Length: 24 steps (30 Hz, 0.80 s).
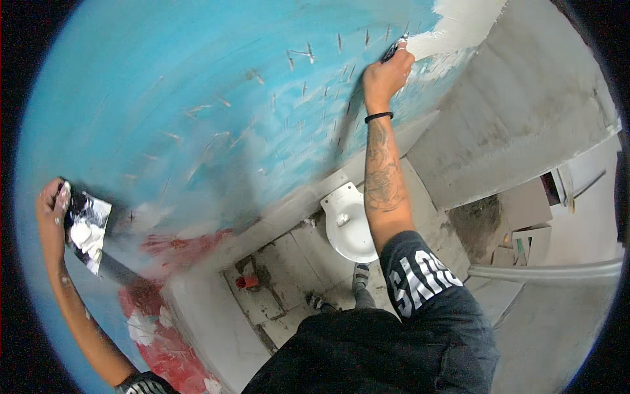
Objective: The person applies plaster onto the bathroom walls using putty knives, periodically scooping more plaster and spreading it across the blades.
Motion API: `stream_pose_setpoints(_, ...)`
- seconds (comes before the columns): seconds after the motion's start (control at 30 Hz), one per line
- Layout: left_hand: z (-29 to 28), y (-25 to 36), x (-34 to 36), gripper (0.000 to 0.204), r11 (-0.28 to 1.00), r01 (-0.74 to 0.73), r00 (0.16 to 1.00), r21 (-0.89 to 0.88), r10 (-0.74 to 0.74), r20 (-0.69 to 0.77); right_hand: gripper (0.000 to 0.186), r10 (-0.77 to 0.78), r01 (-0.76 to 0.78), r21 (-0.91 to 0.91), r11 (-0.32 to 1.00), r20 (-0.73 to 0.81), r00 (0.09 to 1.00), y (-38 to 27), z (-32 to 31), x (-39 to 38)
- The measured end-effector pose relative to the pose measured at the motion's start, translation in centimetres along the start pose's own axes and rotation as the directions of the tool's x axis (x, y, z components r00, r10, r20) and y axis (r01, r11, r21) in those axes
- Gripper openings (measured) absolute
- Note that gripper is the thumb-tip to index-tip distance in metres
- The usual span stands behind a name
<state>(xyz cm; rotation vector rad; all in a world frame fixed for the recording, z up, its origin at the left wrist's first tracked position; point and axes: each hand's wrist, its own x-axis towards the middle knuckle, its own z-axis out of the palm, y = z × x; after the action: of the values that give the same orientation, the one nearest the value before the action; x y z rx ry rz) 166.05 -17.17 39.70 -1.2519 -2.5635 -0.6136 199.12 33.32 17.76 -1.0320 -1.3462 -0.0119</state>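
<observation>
My left hand (51, 202) is closed on the top edge of a thin black-and-silver plate (96, 209), close to the wall on the left. A lump of white putty (83, 234) lies on this plate. Higher up on the right, my right hand (390, 73) grips a small dark putty knife (394, 50), smeared white and mostly hidden by the fingers. It is at the blue wall (282, 125), beside a smooth white coated patch (459, 26). Many short scratches and gouges mark the blue paint around it.
Below my right forearm a white toilet bowl (354, 226) stands on the dirty tiled floor, against the wall. An orange-red pipe end (247, 282) sticks up to its left. A grey wall (518, 105) closes off the right, with board scraps (530, 241) beyond it. Red paint patches show lower left.
</observation>
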Motion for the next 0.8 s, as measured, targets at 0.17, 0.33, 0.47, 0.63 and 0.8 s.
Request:
stream_pose_setpoints(0.17, 0.8, 2.6, 0.7, 0.023, 0.993, -0.083, 0.994, 0.086, 0.088, -0.063, 0.046, -0.015, 0.015, -0.014, 1.0, -0.025, 1.0, -5.8, -1.6, -3.5)
stream_pose_setpoints(0.33, 2.3, 1.2, 1.0, 0.024, 0.968, -0.251, 0.933, -0.025, 0.235, -0.274, 0.051, 0.043, -0.111, 0.29, 0.951, 0.229, 0.973, -10.3, -5.1, -8.4)
stream_pose_setpoints(0.47, 1.2, 1.1, 0.7, 0.027, 0.983, -0.184, 0.983, 0.0, 0.184, -0.003, 0.055, -0.125, -0.033, 0.482, 0.875, 0.291, 0.949, -4.0, -7.9, -7.7)
stream_pose_setpoints(0.63, 2.2, -1.0, 1.2, 0.02, 0.987, -0.159, 0.984, -0.015, 0.157, -0.089, 0.047, 0.141, -0.181, 0.335, 0.925, 0.141, 0.98, 13.4, -7.0, 4.3)
stream_pose_setpoints(0.8, 1.0, -4.5, 1.6, 0.02, 0.989, -0.124, 0.992, 0.079, 0.121, 0.043, 0.045, 0.093, -0.119, 0.141, 0.983, 0.18, 0.979, 21.6, -2.5, 12.0)
